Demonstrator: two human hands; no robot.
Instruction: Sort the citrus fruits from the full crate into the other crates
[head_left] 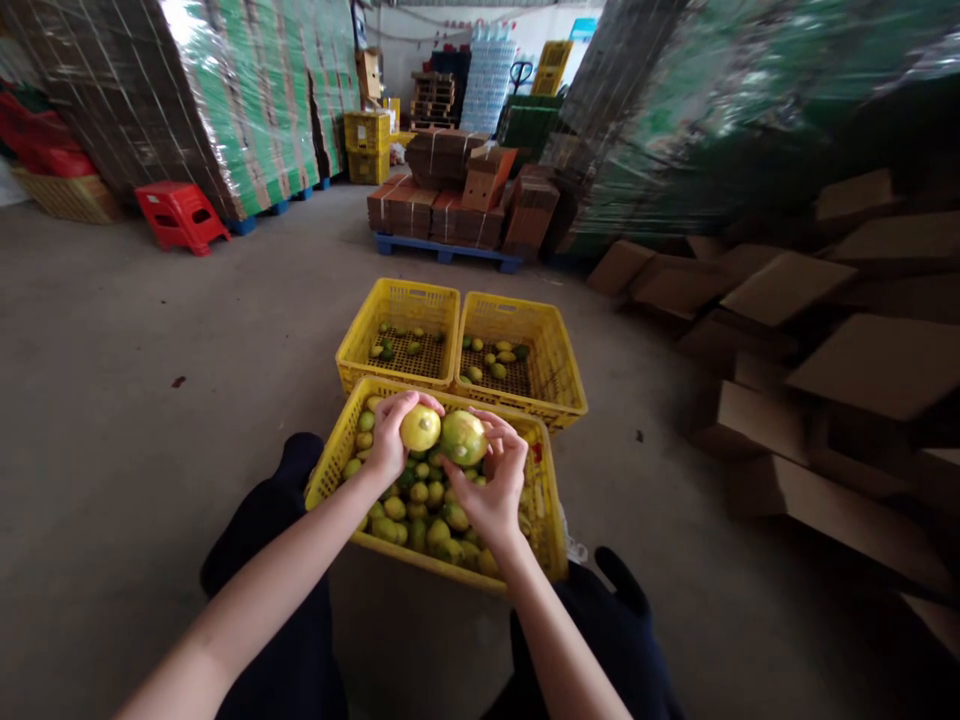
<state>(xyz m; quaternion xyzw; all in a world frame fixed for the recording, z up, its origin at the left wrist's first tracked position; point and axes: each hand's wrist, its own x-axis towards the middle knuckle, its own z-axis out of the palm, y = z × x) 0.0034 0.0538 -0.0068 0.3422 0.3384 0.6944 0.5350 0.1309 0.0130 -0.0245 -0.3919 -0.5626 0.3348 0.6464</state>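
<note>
My left hand is closed around a yellow lemon, its tip turned toward me. Beside it, my right hand grips a larger green-yellow lemon between thumb and fingers. Both fruits are held close together above a yellow plastic crate. Inside that crate lie many lemons, from green to yellow, partly hidden by my hands and forearms.
Behind stand two more yellow crates, a left one and a right one, with a few lemons in each. Flattened cardboard boxes pile up at right. A red stool and a blue pallet of cardboard stand farther off.
</note>
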